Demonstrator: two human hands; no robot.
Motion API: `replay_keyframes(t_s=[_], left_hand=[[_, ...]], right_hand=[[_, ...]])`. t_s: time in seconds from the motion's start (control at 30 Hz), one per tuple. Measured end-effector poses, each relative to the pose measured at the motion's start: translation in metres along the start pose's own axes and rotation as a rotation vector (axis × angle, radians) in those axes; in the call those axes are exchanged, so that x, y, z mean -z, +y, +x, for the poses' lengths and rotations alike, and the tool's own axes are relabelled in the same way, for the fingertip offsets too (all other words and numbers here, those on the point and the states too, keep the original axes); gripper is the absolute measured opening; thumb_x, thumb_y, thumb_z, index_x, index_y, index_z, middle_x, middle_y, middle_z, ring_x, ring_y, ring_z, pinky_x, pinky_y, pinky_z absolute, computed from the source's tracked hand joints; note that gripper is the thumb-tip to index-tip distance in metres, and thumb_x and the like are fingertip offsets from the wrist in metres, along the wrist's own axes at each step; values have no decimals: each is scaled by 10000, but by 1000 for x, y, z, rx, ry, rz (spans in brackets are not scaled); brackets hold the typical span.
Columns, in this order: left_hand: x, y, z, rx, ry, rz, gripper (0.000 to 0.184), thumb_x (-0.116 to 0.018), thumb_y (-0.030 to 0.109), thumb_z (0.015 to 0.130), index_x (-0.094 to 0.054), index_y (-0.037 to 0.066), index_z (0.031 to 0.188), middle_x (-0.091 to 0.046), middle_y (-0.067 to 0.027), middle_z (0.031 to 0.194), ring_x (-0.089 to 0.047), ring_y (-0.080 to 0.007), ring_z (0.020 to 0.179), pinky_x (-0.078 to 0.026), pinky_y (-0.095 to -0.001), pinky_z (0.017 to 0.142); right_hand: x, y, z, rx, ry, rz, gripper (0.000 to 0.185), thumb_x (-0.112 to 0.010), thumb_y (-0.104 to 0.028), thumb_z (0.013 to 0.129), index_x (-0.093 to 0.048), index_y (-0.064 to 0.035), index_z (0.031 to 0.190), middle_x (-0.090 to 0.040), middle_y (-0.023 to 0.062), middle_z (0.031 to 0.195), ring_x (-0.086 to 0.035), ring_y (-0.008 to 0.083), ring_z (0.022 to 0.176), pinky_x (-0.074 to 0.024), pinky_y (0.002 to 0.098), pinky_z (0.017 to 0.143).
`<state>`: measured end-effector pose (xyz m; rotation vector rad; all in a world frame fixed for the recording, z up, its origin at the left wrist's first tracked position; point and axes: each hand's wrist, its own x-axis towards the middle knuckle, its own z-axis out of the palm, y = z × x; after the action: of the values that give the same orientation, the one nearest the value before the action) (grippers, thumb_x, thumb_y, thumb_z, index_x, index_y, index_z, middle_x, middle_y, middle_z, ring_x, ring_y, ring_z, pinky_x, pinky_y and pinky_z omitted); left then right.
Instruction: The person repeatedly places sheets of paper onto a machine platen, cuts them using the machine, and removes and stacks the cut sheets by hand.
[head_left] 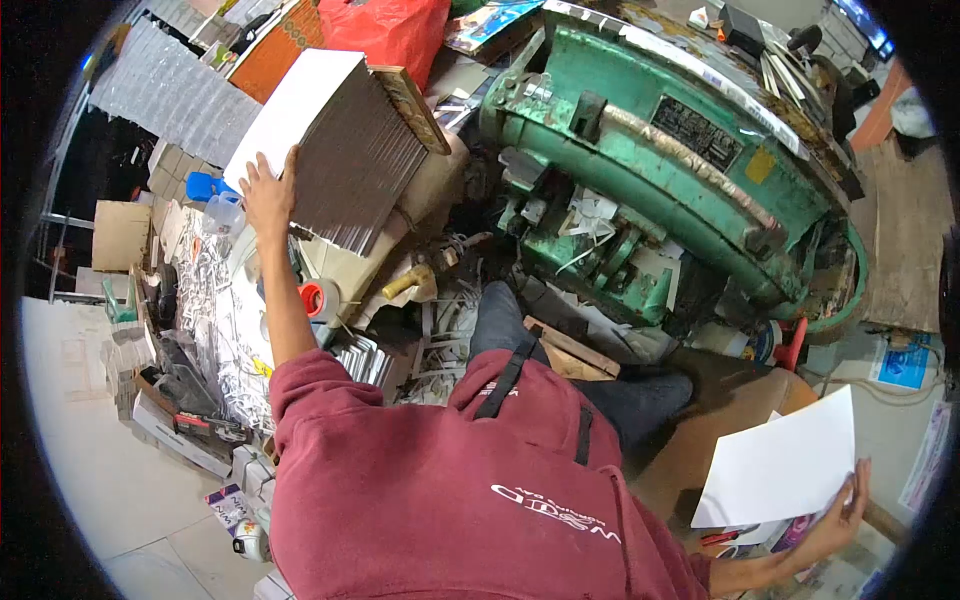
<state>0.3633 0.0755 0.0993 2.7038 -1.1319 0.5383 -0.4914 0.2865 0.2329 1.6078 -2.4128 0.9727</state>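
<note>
On the left, my left hand (265,195) rests with its fingers apart on the edge of a tall stack (355,160) of thin layered pieces. The stack's top is plain white and its side looks brown-grey and finely ridged. At the lower right, my right hand (840,518) grips a white sheet (780,465) by its edge, off to the side of my body. Part of the fingers is hidden behind the sheet. A wooden block (410,108) stands against the far side of the stack.
A large green machine (640,150) fills the upper right. White paper strips (225,330) pile up at the left near a red-rimmed tape roll (318,299). A red plastic bag (385,35) lies behind the stack. A brown seat or board (690,430) is beside my leg.
</note>
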Motion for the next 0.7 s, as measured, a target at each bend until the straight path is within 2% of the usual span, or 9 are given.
replay_keyframes(t_s=[0.23,0.33,0.37,0.4,0.5,0.57,0.6,0.63,0.7], left_hand=[[-9,-2,4,76,30,-161,989,-360,798,892,-364,25,1509,-339,-272,1542,-264,-478,1444,-218,-524,1185],[15,27,-19,32,567,77,993,-400,778,893,-364,-13,1492,-365,-310,1506,-287,-470,1435,-205,-492,1190],[27,44,-34,-109,643,-104,929,-512,691,906,-372,-29,1476,-371,-327,1487,-315,-455,1422,-209,-487,1185],[40,79,-58,-347,644,-644,850,-657,548,889,-399,-33,1453,-378,-305,1489,-335,-442,1410,-232,-506,1167],[77,188,-201,-869,141,-895,1155,-882,518,651,-315,-60,1475,-269,-290,1550,-257,-409,1460,-225,-461,1190],[100,241,-294,-1186,-252,-1013,1252,-798,737,575,-315,26,1484,-161,-311,1587,-122,-488,1486,-61,-659,1171],[104,257,-328,-1260,-363,-1030,1104,-783,663,633,-354,91,1475,-198,-266,1588,-157,-466,1482,-83,-658,1172],[106,268,-342,-1273,-339,-1024,962,-768,588,691,-394,156,1466,-235,-221,1588,-193,-443,1478,-105,-656,1172],[109,287,-321,-1145,67,-860,709,-737,438,808,-473,286,1447,-309,-131,1589,-264,-398,1469,-149,-653,1172]], right_hand=[[-59,-27,-3,-76,-184,260,257,-545,5,977,-640,66,1208,-648,168,1270,-601,225,1175,-437,336,1045],[-86,-51,-4,-112,-203,421,244,-543,25,969,-643,71,1187,-652,175,1263,-604,232,1181,-437,349,1051],[-101,-65,-5,-90,-189,504,220,-518,55,967,-652,75,1140,-642,190,1281,-602,243,1196,-432,355,1058],[-116,-80,-4,-59,-169,560,213,-510,67,965,-655,72,1121,-633,201,1293,-597,255,1210,-430,355,1063],[-163,-130,1,39,-103,818,203,-491,100,956,-665,55,1051,-595,241,1334,-573,291,1257,-425,361,1082],[-190,-149,9,70,-26,1170,198,-501,119,940,-668,29,998,-546,281,1372,-541,331,1294,-432,378,1107],[-193,-158,16,108,26,1247,163,-529,57,953,-661,6,1035,-531,255,1399,-539,300,1300,-460,358,1090],[-186,-171,23,-26,98,1319,184,-537,12,965,-642,3,1115,-541,228,1400,-561,267,1269,-480,340,1061],[-168,-171,31,-225,192,1408,261,-551,-65,980,-612,7,1223,-542,159,1423,-578,203,1218,-491,306,1022]])
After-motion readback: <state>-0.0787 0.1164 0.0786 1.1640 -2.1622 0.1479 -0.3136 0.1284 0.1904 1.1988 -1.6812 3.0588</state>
